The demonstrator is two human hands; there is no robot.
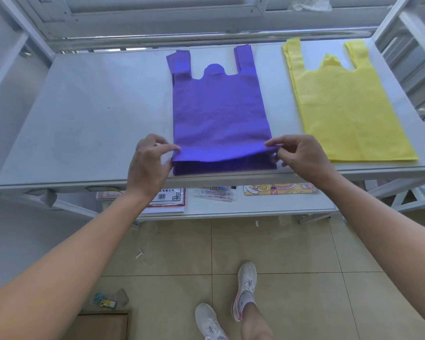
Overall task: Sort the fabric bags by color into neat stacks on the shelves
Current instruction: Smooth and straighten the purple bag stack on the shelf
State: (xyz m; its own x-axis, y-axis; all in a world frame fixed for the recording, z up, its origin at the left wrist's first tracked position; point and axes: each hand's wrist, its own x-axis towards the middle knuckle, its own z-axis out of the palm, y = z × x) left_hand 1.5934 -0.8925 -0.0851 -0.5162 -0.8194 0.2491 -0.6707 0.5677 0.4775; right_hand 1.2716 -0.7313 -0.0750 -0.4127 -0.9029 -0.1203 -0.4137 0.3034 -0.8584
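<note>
A stack of purple fabric bags [219,111] lies flat on the grey shelf [88,123], handles pointing away from me. The top purple bag's near edge is lifted slightly off the one beneath. My left hand [150,163] pinches its near left corner, and my right hand [297,155] pinches its near right corner. To the right, a stack of yellow fabric bags [346,106] lies flat on the same shelf, apart from the purple stack.
The shelf's left half is bare grey surface. White metal uprights [30,40] frame the shelf on both sides. A lower shelf [231,204] holds papers and packets. A cardboard box [103,325] and small scraps sit on the tiled floor beside my feet.
</note>
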